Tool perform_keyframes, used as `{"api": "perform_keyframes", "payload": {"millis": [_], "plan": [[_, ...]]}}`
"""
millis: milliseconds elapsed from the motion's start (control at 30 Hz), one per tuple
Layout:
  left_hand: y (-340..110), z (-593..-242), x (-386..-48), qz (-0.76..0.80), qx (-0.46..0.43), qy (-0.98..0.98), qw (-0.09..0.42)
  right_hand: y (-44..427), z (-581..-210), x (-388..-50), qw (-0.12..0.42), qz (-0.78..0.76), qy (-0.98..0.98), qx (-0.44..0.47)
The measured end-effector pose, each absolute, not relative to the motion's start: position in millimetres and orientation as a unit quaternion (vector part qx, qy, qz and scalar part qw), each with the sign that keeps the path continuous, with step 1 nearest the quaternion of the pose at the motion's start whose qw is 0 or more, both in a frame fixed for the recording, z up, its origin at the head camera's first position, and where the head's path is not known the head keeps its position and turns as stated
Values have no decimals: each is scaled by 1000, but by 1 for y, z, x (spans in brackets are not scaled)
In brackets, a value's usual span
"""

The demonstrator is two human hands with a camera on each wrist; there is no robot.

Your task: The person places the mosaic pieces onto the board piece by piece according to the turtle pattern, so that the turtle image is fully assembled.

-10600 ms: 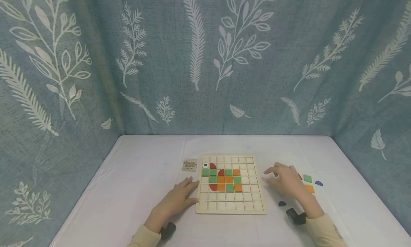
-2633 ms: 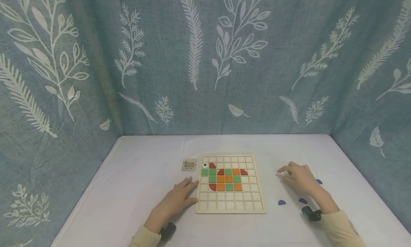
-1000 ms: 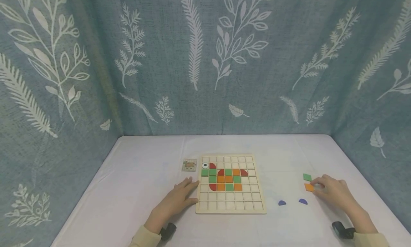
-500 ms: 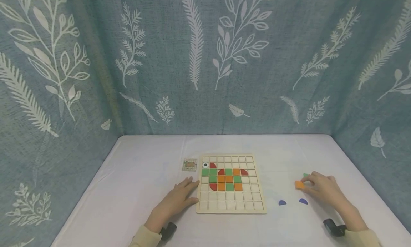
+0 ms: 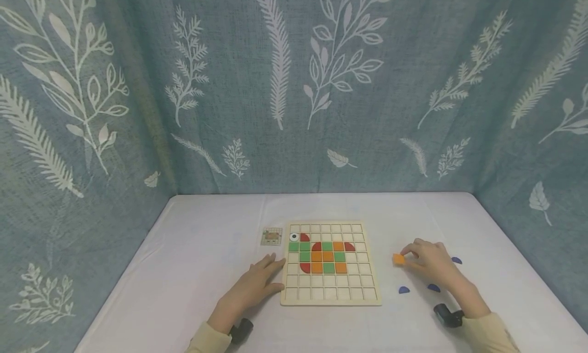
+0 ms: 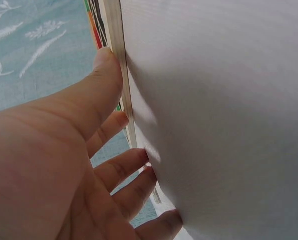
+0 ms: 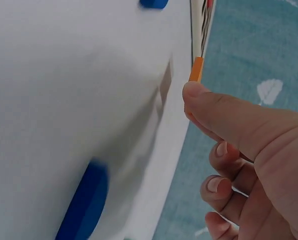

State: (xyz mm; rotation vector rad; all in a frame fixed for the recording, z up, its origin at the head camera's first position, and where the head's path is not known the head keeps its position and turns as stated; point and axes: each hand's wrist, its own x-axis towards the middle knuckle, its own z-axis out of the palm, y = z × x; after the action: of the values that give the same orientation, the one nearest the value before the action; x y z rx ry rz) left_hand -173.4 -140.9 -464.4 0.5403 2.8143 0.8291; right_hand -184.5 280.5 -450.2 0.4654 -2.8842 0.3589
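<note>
My right hand (image 5: 434, 263) pinches an orange square tile (image 5: 398, 259) between thumb and fingers, above the table to the right of a wooden grid board (image 5: 331, 297). In the right wrist view the tile (image 7: 196, 69) sticks out past the thumb. Red, green and orange tiles form a figure on the board, with a round eye tile (image 5: 294, 236) at its upper left. My left hand (image 5: 252, 286) touches the board's left edge, fingers extended; in the left wrist view its thumb (image 6: 109, 70) lies against the board's side.
A small picture card (image 5: 271, 236) lies left of the board's upper corner. Blue half-round tiles lie on the right: one near the board (image 5: 403, 290), another below my hand (image 5: 434, 287), a third beyond it (image 5: 456, 260). The green tile's earlier spot is hidden by my hand.
My right hand took up the orange tile and carried it left toward the board. Earlier, a red rounded tile joined the figure's right end and a blue half-round came nearer. My left hand stayed put.
</note>
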Motion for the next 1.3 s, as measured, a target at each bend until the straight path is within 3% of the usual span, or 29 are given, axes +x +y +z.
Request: {"api": "perform_keyframes", "payload": {"millis": [1300], "plan": [[-141,-463,-170,273,177,943,75,193,-451,-211,85,145,-959,230]]}}
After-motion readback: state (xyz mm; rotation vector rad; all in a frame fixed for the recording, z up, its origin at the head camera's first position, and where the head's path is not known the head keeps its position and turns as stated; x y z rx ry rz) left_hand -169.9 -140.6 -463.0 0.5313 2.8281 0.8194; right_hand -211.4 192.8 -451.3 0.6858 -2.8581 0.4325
